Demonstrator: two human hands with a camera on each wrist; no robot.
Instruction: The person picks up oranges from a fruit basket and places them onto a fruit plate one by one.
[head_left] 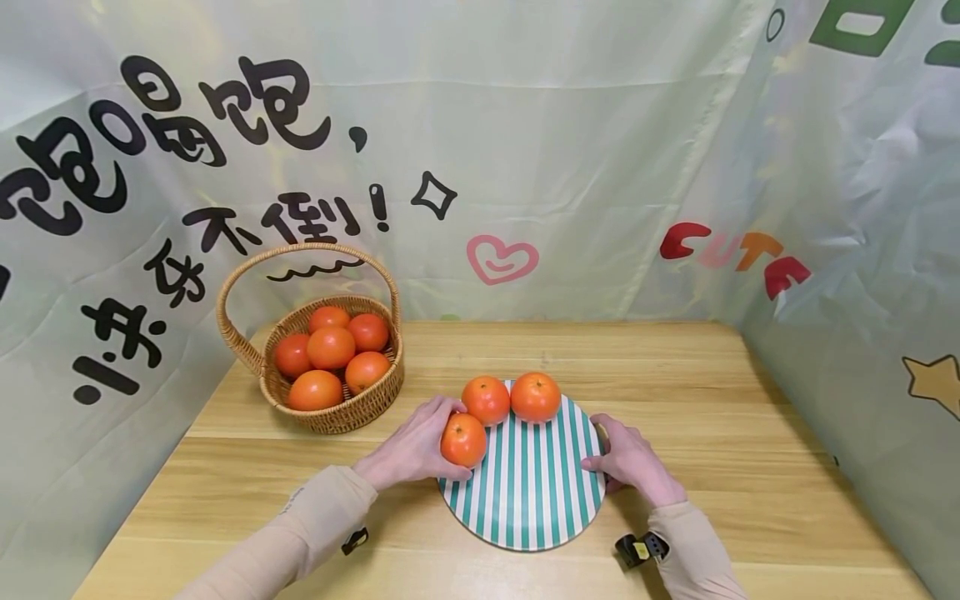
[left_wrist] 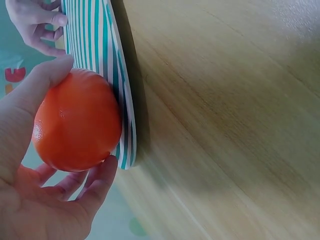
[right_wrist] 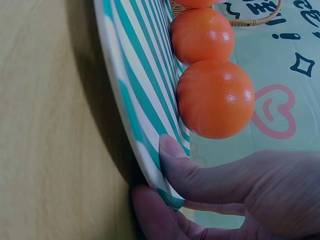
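My left hand (head_left: 416, 442) grips a glossy orange (head_left: 463, 440) at the left edge of a round plate (head_left: 525, 500) with green and white stripes. Thumb and fingers wrap around that fruit in the left wrist view, close over the plate's rim. On the far part of the plate sit two more oranges, a left one (head_left: 486, 400) and a right one (head_left: 536, 397), side by side. At the plate's right edge, my right hand (head_left: 626, 454) pinches the rim, thumb (right_wrist: 175, 155) on top and fingers underneath.
A wicker basket (head_left: 367, 408) with a tall handle stands at the back left, holding several oranges (head_left: 330, 347). The wooden table (head_left: 675, 367) is bounded by printed cloth (head_left: 585, 167) at the back and both sides.
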